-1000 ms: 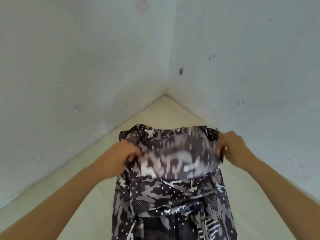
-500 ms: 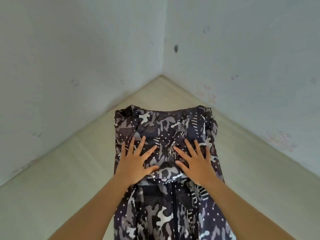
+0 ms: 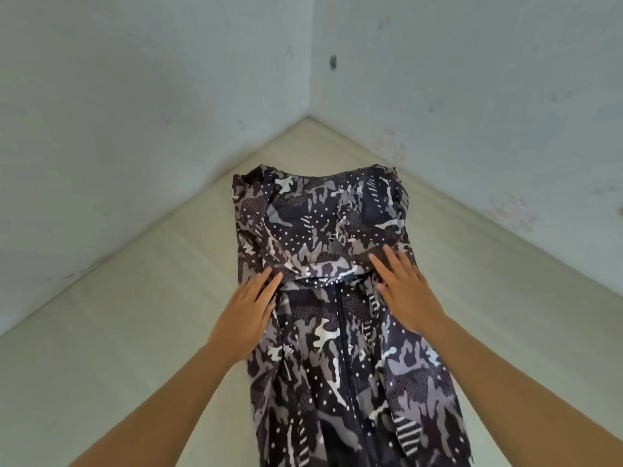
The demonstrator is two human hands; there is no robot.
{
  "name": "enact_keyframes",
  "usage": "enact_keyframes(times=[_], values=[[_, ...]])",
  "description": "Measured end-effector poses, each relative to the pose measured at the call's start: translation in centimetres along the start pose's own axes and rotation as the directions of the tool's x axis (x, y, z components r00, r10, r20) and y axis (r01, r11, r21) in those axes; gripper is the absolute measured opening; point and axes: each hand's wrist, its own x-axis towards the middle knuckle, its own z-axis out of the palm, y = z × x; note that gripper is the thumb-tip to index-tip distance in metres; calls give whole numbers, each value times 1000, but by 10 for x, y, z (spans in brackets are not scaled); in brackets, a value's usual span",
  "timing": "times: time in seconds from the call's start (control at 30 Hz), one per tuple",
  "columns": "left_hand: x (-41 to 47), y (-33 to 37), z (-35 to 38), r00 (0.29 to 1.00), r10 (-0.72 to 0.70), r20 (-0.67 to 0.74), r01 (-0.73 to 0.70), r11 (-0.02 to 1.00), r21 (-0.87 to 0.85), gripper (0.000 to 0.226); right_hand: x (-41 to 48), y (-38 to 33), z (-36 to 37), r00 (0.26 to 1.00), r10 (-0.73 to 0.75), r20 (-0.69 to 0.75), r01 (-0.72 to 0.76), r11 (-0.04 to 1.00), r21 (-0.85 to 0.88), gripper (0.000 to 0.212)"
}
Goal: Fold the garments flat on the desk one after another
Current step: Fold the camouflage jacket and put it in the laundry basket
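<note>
You have the camouflage garment (image 3: 337, 332) laid lengthwise on the pale tabletop (image 3: 118, 332). Its far end points into the corner where the two bluish walls (image 3: 135, 112) meet, and its near end runs out of the bottom of the view. The fabric is black, grey and white, with dots and stripes in the print. A dark zipper (image 3: 344, 358) runs down the middle of the near part. The far part is a flap (image 3: 323, 224) folded back over the body of the garment. Its lower edge crosses the cloth as a wrinkled band at your fingertips.

Your left hand (image 3: 247, 315) lies flat, fingers straight and close together, along the left edge of the garment. The fingertips rest on cloth at the band, while the outer side of the palm sits over the border between cloth and tabletop. Your right hand (image 3: 406, 294) is flat too—fingers straight and slightly spread—and lies on the right side of the garment with its tips on the band. The two hands are well apart, with the top of the zipper between them. Your forearms are bare. A small dark spot (image 3: 333, 62) marks the right-hand wall near the corner.
</note>
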Motion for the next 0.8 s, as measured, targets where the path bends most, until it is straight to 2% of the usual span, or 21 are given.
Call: enact_keyframes(times=[0.07,0.13,0.3,0.4,0.5,0.6,0.73,0.8], values=[[-30,3,2,999,-47,-22,44,995,-93,53,-32,8,5,998,-5,-60,5,1000,9,56],[-58,0,8,998,-64,-26,60,991,-116,54,-64,15,10,998,-19,-64,18,1000,-12,63],[-125,8,29,996,74,55,-75,997,31,65,-140,15,25,996,-10,87,16,998,-69,97],[-155,22,41,990,64,123,-74,994,80,70,-172,19,42,991,-69,119,78,994,-74,95],[-188,38,47,987,56,148,-80,984,161,63,-205,34,54,985,-107,136,118,990,-74,94],[-216,52,59,987,68,146,-99,970,221,74,-230,54,63,978,-150,147,165,982,-94,101],[-229,70,71,990,-34,137,7,981,193,94,-245,58,65,960,-211,183,229,970,-84,96],[-226,78,72,988,-83,132,63,987,150,96,-241,56,62,957,-228,181,250,963,-105,97]])
